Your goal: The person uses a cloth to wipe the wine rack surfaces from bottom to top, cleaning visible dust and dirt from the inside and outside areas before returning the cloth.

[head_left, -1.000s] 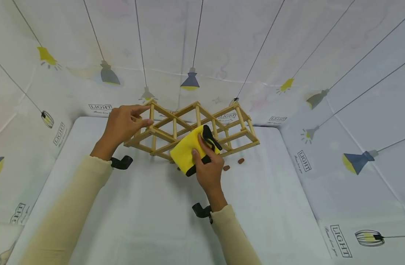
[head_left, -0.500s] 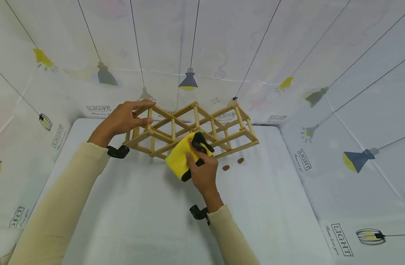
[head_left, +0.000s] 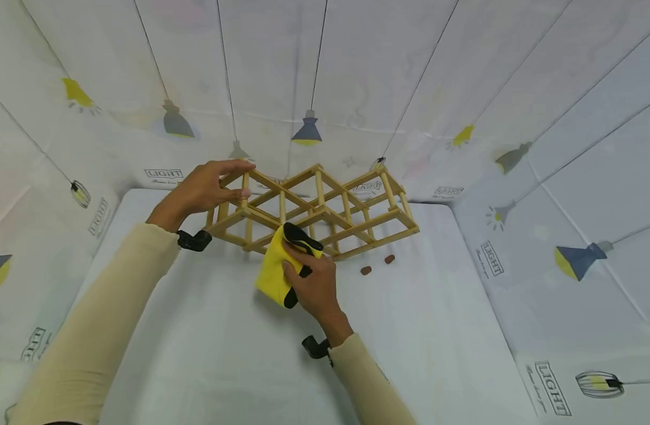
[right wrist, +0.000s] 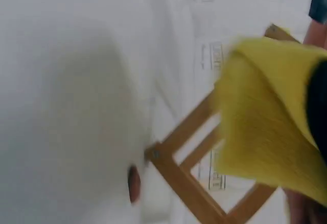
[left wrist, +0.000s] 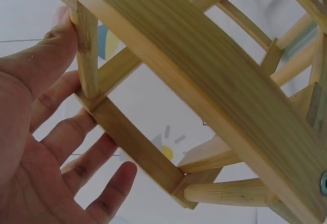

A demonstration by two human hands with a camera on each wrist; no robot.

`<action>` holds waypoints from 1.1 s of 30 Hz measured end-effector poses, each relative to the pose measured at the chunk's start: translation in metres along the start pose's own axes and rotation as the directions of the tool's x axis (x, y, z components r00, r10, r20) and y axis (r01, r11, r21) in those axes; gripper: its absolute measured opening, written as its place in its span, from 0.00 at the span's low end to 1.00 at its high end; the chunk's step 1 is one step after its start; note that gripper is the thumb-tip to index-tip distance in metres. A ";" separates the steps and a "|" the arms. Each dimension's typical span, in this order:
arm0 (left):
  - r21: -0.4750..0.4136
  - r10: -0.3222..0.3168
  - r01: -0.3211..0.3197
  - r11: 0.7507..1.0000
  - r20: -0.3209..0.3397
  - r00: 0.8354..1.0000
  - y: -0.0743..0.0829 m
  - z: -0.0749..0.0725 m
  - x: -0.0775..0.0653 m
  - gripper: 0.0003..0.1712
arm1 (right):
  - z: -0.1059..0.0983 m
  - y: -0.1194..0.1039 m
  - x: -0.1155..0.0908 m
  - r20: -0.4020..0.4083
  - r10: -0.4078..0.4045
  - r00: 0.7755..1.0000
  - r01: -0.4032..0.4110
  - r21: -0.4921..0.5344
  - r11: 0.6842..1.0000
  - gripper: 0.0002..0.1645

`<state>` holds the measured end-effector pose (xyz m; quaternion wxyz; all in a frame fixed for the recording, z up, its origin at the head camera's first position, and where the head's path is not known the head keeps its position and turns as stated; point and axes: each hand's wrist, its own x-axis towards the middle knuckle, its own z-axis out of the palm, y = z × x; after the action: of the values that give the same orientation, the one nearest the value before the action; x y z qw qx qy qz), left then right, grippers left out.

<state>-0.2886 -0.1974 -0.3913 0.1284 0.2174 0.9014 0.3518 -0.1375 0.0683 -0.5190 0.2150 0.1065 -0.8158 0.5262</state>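
A lattice wooden rack (head_left: 320, 210) of slats and round dowels stands on the white surface. At its left end my left hand (head_left: 197, 189) holds an upright corner dowel, thumb on one side and fingers on the other; the left wrist view shows that dowel (left wrist: 88, 50) close up. A folded yellow cloth (head_left: 273, 268) with black edging is pinched between the thumb and fingers of my right hand (head_left: 318, 286), just in front of the rack's lower middle. The cloth (right wrist: 265, 116) looks blurred in the right wrist view and overlaps the rack there.
Two small brown pieces (head_left: 366, 270) lie on the white table surface (head_left: 420, 330) in front of the rack's right part. Behind the rack rises a white fabric backdrop (head_left: 420, 71) printed with lamps. A black camera mount (head_left: 315, 347) juts from the right wrist.
My right hand has drawn the cloth left and down, from across the rack's front to just below its middle. The left hand has shifted slightly upward at the rack's left corner.
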 end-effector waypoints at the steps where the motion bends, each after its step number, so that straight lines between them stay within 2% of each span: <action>1: -0.002 0.003 -0.003 1.000 -0.003 1.000 -0.001 0.000 -0.001 0.37 | 0.003 0.000 -0.001 -0.035 -0.003 0.999 0.004 0.027 1.000 0.25; 4: -0.004 0.004 -0.004 1.000 -0.008 1.000 -0.002 0.000 -0.002 0.37 | 0.010 -0.002 0.000 -0.186 -0.002 0.982 0.019 0.091 0.996 0.25; 5: -0.001 0.002 -0.002 1.000 -0.007 1.000 -0.001 0.000 -0.001 0.37 | 0.010 -0.002 0.000 -0.191 0.011 0.982 0.004 0.079 0.997 0.25; 6: 0.003 -0.001 0.001 1.000 -0.006 1.000 0.000 0.000 -0.001 0.37 | 0.011 -0.001 0.001 -0.154 0.032 0.988 -0.023 0.057 0.998 0.24; 8: 0.014 -0.011 0.012 1.000 -0.003 1.000 -0.001 0.000 -0.001 0.37 | 0.013 -0.002 -0.001 -0.017 0.037 0.999 -0.037 -0.040 0.998 0.22; 10: 0.017 -0.017 0.017 1.000 0.000 1.000 -0.002 0.000 -0.002 0.37 | 0.017 -0.003 -0.006 0.110 0.016 0.994 -0.005 -0.094 0.996 0.22; 11: 0.021 -0.013 0.013 1.000 -0.001 1.000 -0.003 0.000 -0.002 0.37 | 0.020 -0.006 -0.008 0.147 0.000 0.989 0.014 -0.090 0.996 0.23; 13: 0.025 -0.005 0.006 1.000 -0.003 1.000 -0.003 0.000 -0.001 0.37 | 0.027 -0.014 -0.010 0.147 -0.079 0.986 0.086 -0.041 0.995 0.25; 16: 0.031 0.004 -0.004 1.000 -0.005 1.000 -0.001 0.000 0.001 0.37 | 0.037 -0.033 0.000 0.070 -0.216 0.974 0.216 0.007 0.976 0.25; 18: 0.033 0.001 -0.001 0.999 -0.007 1.000 -0.001 0.000 0.001 0.37 | 0.042 -0.045 0.011 0.061 -0.290 0.955 0.292 -0.044 0.955 0.24; 20: 0.030 -0.002 0.003 1.000 -0.009 1.000 -0.001 0.001 0.001 0.36 | 0.046 -0.051 0.022 0.086 -0.319 0.944 0.328 -0.131 0.936 0.22; 23: 0.017 -0.001 0.001 1.000 -0.003 1.000 0.000 0.003 0.002 0.36 | 0.047 -0.047 0.028 0.100 -0.272 0.957 0.289 -0.251 0.924 0.16; 25: 0.017 0.007 -0.007 1.000 0.004 1.000 0.000 0.004 0.003 0.36 | 0.045 -0.038 0.025 0.069 -0.197 0.978 0.209 -0.314 0.926 0.14; 27: 0.019 0.013 -0.013 1.000 0.009 1.000 0.001 0.004 0.003 0.36 | 0.042 -0.028 0.019 0.015 -0.124 0.992 0.122 -0.343 0.931 0.13; 29: 0.026 0.017 -0.017 1.000 0.008 1.000 0.002 0.003 0.003 0.36 | 0.039 -0.020 0.012 -0.029 -0.091 0.995 0.076 -0.337 0.938 0.15; 31: 0.035 0.015 -0.015 0.999 0.002 1.000 0.003 0.001 0.002 0.36 | 0.038 -0.019 0.010 -0.049 -0.124 0.991 0.106 -0.285 0.953 0.17; 33: 0.035 0.013 -0.013 0.999 0.000 1.000 0.004 -0.001 0.001 0.36 | 0.038 -0.024 0.012 -0.046 -0.221 0.974 0.205 -0.231 0.951 0.18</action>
<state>-0.2884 -0.1950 -0.3882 0.1222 0.2255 0.9060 0.3367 -0.1472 0.0245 -0.5075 0.3101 0.1500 -0.8455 0.4079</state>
